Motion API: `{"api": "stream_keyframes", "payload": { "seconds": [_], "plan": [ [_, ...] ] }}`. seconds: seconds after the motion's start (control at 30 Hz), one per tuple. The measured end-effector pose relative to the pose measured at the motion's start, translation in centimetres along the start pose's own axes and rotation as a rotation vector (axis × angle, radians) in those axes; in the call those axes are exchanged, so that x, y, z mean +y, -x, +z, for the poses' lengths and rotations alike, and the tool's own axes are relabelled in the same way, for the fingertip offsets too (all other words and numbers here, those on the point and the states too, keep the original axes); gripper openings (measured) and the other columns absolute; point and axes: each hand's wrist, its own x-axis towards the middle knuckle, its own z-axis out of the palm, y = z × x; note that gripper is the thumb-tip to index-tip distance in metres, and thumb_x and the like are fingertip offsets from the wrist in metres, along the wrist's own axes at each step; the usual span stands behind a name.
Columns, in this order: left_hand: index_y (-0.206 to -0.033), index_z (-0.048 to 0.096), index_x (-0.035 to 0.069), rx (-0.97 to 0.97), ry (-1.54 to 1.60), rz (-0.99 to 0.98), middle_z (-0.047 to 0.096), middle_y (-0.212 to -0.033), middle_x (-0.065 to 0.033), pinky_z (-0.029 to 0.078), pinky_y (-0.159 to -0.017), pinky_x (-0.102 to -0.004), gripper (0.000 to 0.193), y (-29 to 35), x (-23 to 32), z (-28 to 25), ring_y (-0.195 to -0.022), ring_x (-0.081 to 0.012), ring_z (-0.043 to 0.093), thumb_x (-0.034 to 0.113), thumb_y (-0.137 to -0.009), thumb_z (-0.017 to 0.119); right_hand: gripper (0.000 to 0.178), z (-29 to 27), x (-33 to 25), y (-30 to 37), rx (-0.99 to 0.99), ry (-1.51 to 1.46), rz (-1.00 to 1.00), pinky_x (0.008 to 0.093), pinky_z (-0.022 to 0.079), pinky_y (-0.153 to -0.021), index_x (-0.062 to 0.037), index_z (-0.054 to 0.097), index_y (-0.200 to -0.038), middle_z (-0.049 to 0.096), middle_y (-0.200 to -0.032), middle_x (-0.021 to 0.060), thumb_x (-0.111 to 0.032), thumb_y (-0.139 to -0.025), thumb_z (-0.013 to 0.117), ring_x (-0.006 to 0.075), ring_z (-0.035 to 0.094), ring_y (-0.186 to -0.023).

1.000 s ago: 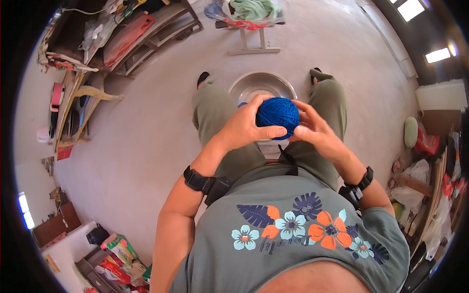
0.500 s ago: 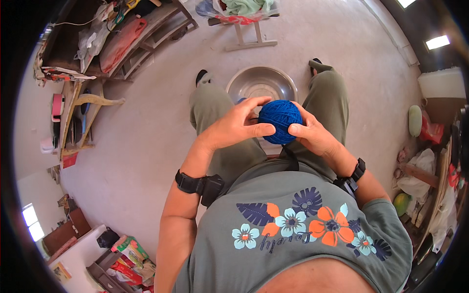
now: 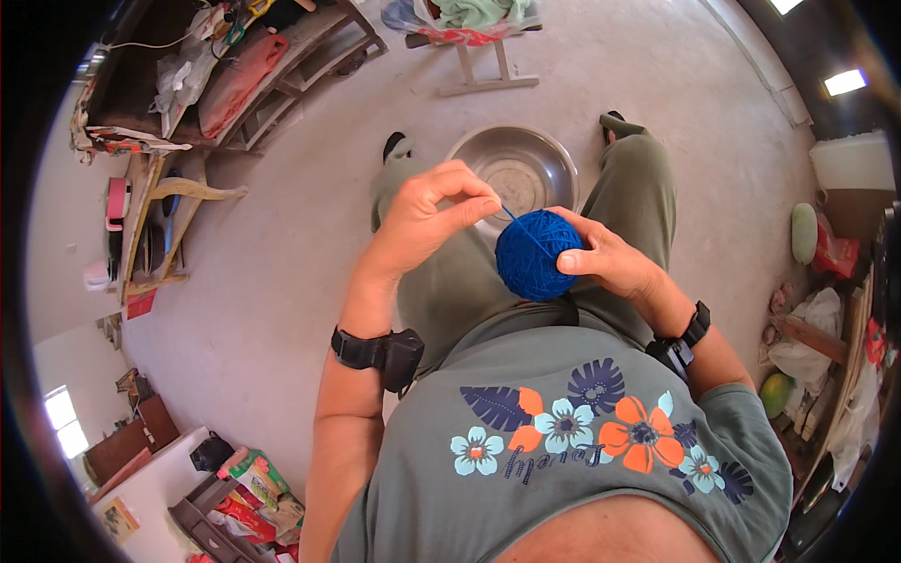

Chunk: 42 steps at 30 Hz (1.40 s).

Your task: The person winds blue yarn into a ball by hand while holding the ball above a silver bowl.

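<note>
A round ball of blue yarn (image 3: 528, 258) is held above my lap, between my knees. My right hand (image 3: 612, 258) grips it from the right side, thumb on the near face and fingers behind. My left hand (image 3: 434, 218) is up and to the left of the ball, thumb and forefinger pinched together on a strand of the yarn. That strand runs taut from the pinch down across the top of the ball. Beyond the ball a wide steel basin (image 3: 563, 161) stands on the floor between my feet, partly hidden by my left hand and the yarn.
A small wooden stool (image 3: 488, 86) with a bag of cloth on it stands farther off. At the far left is a wooden shelf unit (image 3: 310, 56) with bags and tools. Along the right lie a pale green gourd (image 3: 804, 233), a red bag (image 3: 835, 251) and white plastic bags.
My left hand has let go of the ball's left side and moved up and left, drawing out a strand. The ball has sunk slightly toward me in my right hand.
</note>
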Motion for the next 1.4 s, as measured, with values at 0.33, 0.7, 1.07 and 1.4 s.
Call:
{"api": "stream_keyframes", "payload": {
  "seconds": [0.33,0.7,1.07,1.4],
  "plan": [
    [-0.106,0.072,0.003,0.019,0.238,-0.297,0.067,-0.086,0.0006,0.047,-0.070,-0.0231,0.020,1.2,-5.5,3.1,-0.077,-0.0065,0.056,0.019,-0.095,0.066,0.083,0.5,-2.5,-0.5,0.059,-0.075,-0.253,0.0350,0.038,-0.109,-0.0030,0.035,-0.145,0.052,-0.134,0.0092,-0.023,-0.078,0.081,0.0189,0.051,-0.125],
    [-0.096,0.073,0.000,-0.382,0.261,-0.352,0.069,-0.085,-0.0022,0.047,-0.061,-0.0234,0.015,2.1,-0.3,2.5,-0.073,-0.0079,0.060,0.013,-0.092,0.067,0.080,0.8,-1.3,-2.8,0.407,0.221,-0.299,0.0325,0.047,-0.098,-0.0029,0.042,-0.139,0.058,-0.120,0.0098,-0.027,-0.075,0.086,0.0158,0.057,-0.111],
    [-0.089,0.069,0.003,-0.070,0.323,-0.147,0.063,-0.084,0.0020,0.045,-0.071,-0.0220,0.009,-0.1,-1.0,0.8,-0.080,-0.0060,0.056,0.011,-0.094,0.067,0.081,1.2,-0.7,-1.2,-0.038,0.052,-0.058,0.0339,0.041,-0.107,-0.0016,0.042,-0.144,0.057,-0.131,0.0102,-0.038,-0.082,0.079,0.0173,0.053,-0.122],
    [-0.097,0.072,0.003,-0.156,0.232,-0.442,0.067,-0.083,0.0010,0.048,-0.067,-0.0233,0.021,1.8,-4.4,3.6,-0.076,-0.0058,0.059,0.023,-0.095,0.067,0.084,0.3,-1.4,-0.9,0.168,-0.084,-0.308,0.0357,0.037,-0.109,-0.0020,0.035,-0.144,0.053,-0.132,0.0102,-0.030,-0.080,0.081,0.0188,0.051,-0.123]
  ]
}}
